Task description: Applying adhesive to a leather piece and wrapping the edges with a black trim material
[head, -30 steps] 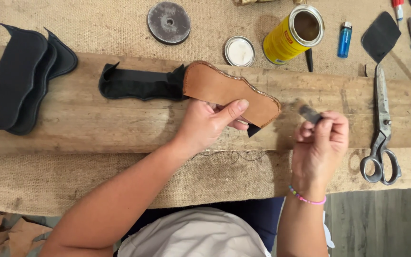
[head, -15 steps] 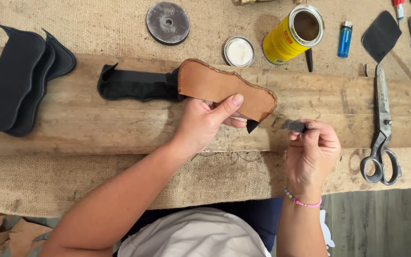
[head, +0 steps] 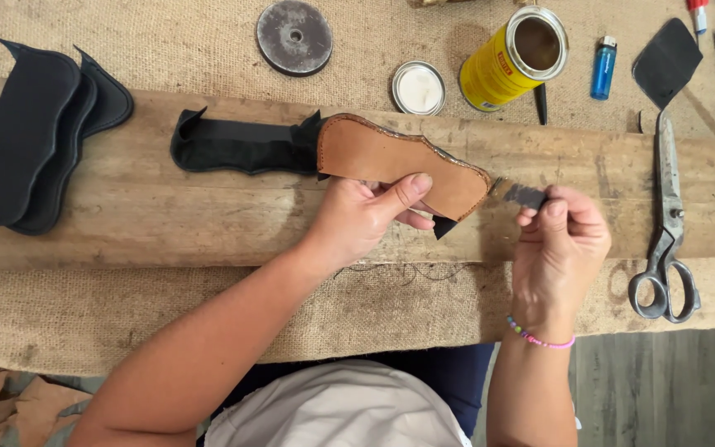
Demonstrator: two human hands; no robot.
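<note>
Since the earlier frames the right hand (head: 558,236) has come closer to the tan leather piece (head: 399,161), its small dark blade (head: 523,195) now at the piece's right edge. The left hand (head: 366,217) pinches that piece, thumb on top, fingers curled beneath, above the wooden plank (head: 208,223) on the counter (head: 126,314). The right hand is closed around the blade. The piece is wavy-edged, tan with a dark rim, a black strip (head: 237,145) running out to its left. Behind it stands an open yellow tin (head: 513,60) with a printed label, its round lid (head: 418,88) beside it, and a blue lighter (head: 603,66) just right
</note>
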